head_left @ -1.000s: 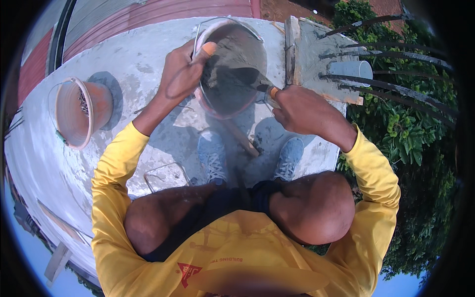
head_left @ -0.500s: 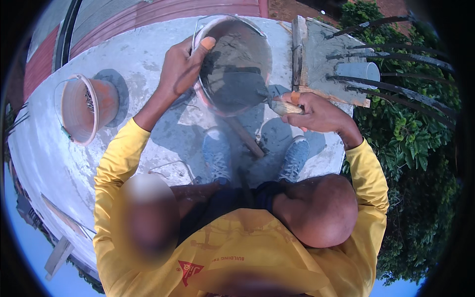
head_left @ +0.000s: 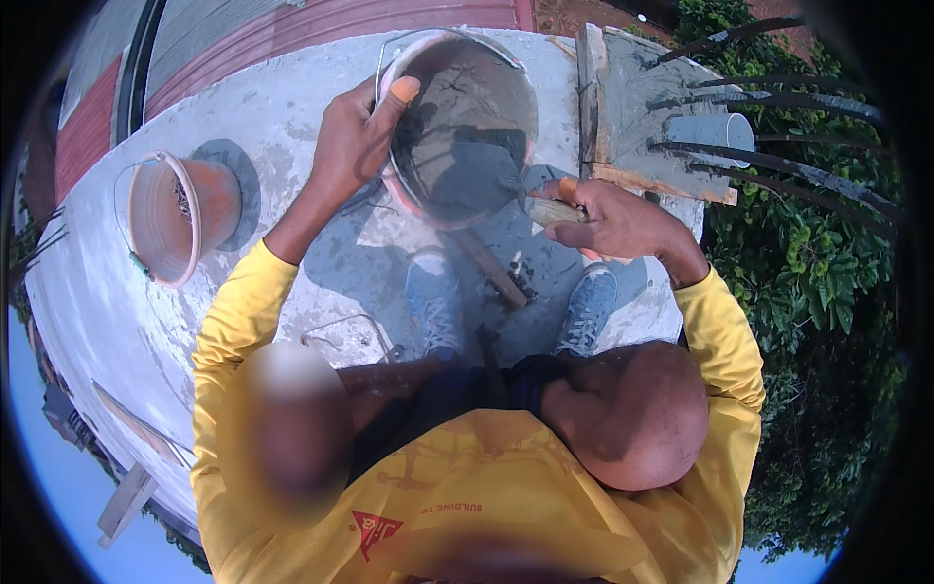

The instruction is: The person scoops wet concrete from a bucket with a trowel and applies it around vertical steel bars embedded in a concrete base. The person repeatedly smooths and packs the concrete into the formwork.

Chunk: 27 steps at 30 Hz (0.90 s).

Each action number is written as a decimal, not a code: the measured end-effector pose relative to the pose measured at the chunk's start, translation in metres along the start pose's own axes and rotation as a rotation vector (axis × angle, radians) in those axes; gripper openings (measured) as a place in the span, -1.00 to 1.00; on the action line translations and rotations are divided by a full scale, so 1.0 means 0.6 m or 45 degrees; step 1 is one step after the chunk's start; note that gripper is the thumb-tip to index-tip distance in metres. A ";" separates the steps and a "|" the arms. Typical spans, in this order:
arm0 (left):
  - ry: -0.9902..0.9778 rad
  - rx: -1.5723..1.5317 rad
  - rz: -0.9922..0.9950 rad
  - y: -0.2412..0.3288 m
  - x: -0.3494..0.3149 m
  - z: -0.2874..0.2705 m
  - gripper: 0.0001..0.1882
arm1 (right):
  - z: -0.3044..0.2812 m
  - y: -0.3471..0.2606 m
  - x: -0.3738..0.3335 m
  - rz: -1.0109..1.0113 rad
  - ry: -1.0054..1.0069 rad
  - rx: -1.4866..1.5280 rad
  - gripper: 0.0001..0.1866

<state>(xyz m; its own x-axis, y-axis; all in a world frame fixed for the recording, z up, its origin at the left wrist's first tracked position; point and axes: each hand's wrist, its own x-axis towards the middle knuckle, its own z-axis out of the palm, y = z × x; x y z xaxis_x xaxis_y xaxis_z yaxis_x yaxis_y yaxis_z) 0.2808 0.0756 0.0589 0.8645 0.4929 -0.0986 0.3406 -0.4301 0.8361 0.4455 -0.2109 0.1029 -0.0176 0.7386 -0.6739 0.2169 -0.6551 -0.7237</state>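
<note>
My left hand [head_left: 352, 141] is closed on the left rim of a bucket [head_left: 403, 195], its thumb over the edge. The bucket is tilted, mouth toward me, with wet grey mortar [head_left: 457, 92] inside. My right hand [head_left: 628, 226], at the bucket's lower right, is wrapped around the wooden handle of a trowel [head_left: 552, 212]. The trowel's blade lies inside the bucket against the mortar, hard to tell apart from it. Both of my hands have an orange covering on a fingertip or thumb.
A second bucket [head_left: 219, 206], orange-brown, lies tipped at the left. A wooden stick [head_left: 494, 273] rests between my shoes [head_left: 588, 307]. At the right, boards [head_left: 671, 182] edge fresh concrete with bent rebar [head_left: 769, 156] and a pale pipe [head_left: 715, 129]. Foliage [head_left: 808, 263] lies beyond the slab's right edge.
The trowel and my right hand have shifted slightly left, toward the bucket. My left hand keeps its hold on the rim. The whole view has moved a little.
</note>
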 end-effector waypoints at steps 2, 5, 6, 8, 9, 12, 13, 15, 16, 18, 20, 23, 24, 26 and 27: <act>-0.006 0.003 -0.053 -0.001 0.002 -0.002 -0.30 | 0.004 0.003 -0.016 0.002 0.015 0.025 -0.43; -0.009 0.073 -0.032 -0.005 0.003 -0.004 -0.30 | 0.009 0.021 -0.030 -0.062 0.021 0.240 -0.42; -0.003 0.073 -0.035 -0.007 0.003 -0.003 -0.30 | 0.009 0.029 -0.031 -0.089 0.023 0.286 -0.42; 0.007 0.053 -0.020 -0.011 0.006 -0.001 -0.30 | 0.009 0.041 -0.027 -0.103 0.032 0.379 -0.41; -0.009 0.052 -0.047 -0.013 0.008 -0.003 -0.31 | 0.007 0.045 -0.023 -0.045 0.046 0.390 -0.41; -0.042 0.053 -0.096 -0.019 0.010 -0.014 -0.34 | -0.011 0.045 -0.017 0.068 0.098 0.334 -0.40; -0.057 0.056 -0.088 -0.021 0.011 -0.020 -0.34 | -0.022 0.041 -0.021 0.101 0.128 0.250 -0.41; -0.070 0.059 -0.087 -0.021 0.009 -0.026 -0.35 | -0.045 0.029 -0.026 0.120 0.124 0.063 -0.41; -0.075 0.059 -0.093 -0.021 0.009 -0.026 -0.35 | -0.055 0.024 -0.030 0.110 0.092 -0.033 -0.42; -0.054 0.020 -0.080 -0.020 0.009 -0.020 -0.35 | -0.067 0.015 -0.034 0.146 0.005 -0.163 -0.49; 0.005 -0.054 -0.052 -0.019 0.008 -0.009 -0.35 | -0.067 0.007 -0.031 -0.184 -0.044 -0.330 -0.53; 0.034 0.030 -0.118 -0.021 0.015 -0.007 -0.35 | -0.058 -0.002 -0.030 -0.378 -0.056 -0.344 -0.57; 0.042 0.057 -0.105 -0.022 0.016 -0.008 -0.34 | -0.056 -0.004 -0.029 -0.351 -0.093 -0.334 -0.59; 0.028 0.110 -0.115 -0.023 0.017 -0.012 -0.33 | -0.050 -0.003 -0.025 -0.028 -0.146 -0.087 -0.59; 0.031 0.099 -0.141 -0.024 0.016 -0.014 -0.33 | -0.049 0.002 -0.027 0.059 -0.168 0.073 -0.59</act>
<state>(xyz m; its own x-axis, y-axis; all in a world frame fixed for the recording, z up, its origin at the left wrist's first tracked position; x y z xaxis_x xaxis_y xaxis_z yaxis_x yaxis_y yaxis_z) 0.2812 0.0926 0.0506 0.8112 0.5582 -0.1741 0.4617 -0.4288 0.7765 0.4747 -0.2187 0.1173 -0.1380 0.6827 -0.7176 0.1643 -0.6987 -0.6963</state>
